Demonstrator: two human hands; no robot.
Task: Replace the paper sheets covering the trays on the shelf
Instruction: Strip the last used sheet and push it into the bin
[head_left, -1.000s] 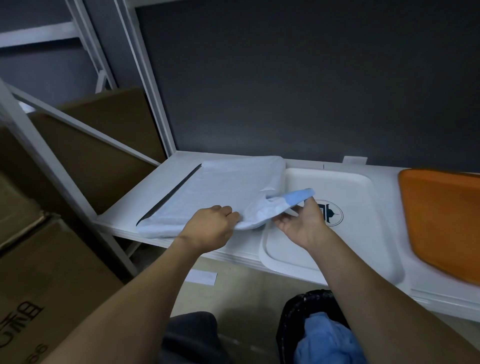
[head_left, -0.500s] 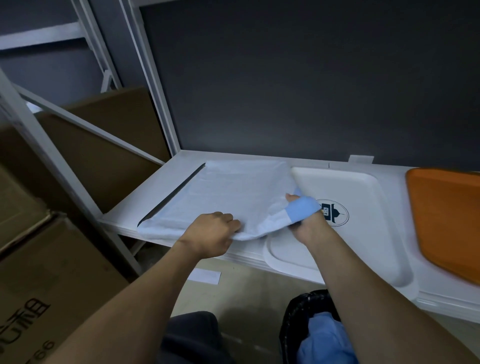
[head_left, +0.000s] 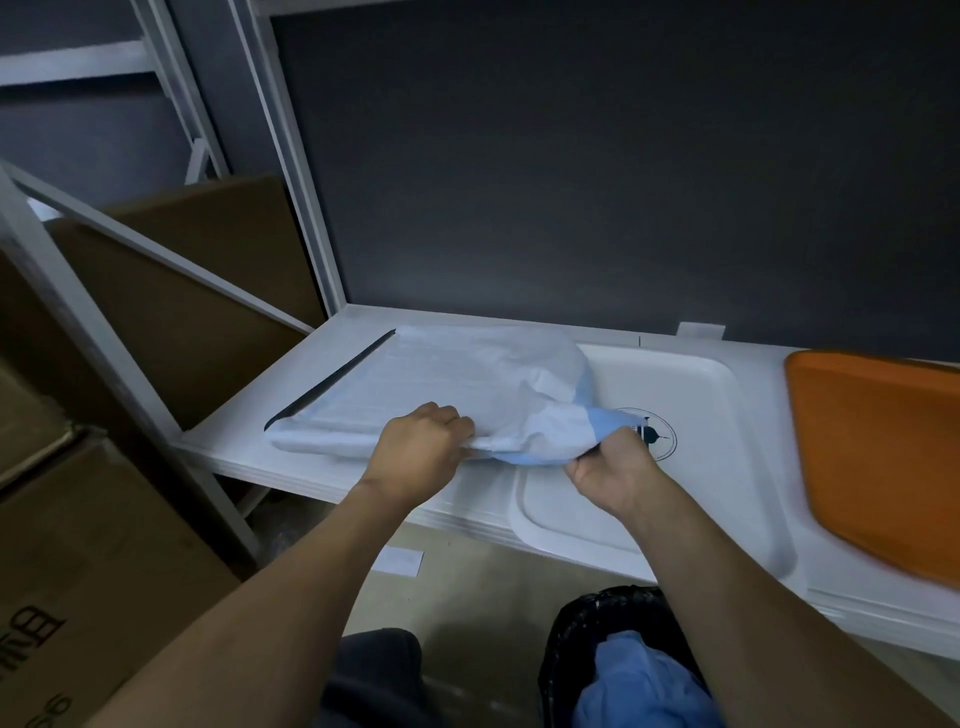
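One paper sheet (head_left: 441, 374) over the dark tray (head_left: 332, 376) is gripped by left hand (head_left: 421, 447) and right hand (head_left: 613, 467); white tray (head_left: 727, 415) and orange tray (head_left: 872, 457) are judged yet to be covered.

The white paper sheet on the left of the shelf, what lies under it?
Only a dark tray edge shows along the left side of the paper sheet. The sheet covers the rest, so any contents cannot be seen.

Tally at the shelf (head_left: 322, 480): three trays.
One covered tray (head_left: 332, 378), one white tray (head_left: 727, 467), one orange tray (head_left: 872, 457); one paper sheet (head_left: 441, 374), one left hand (head_left: 421, 447), one right hand (head_left: 613, 478), one bin (head_left: 587, 613).
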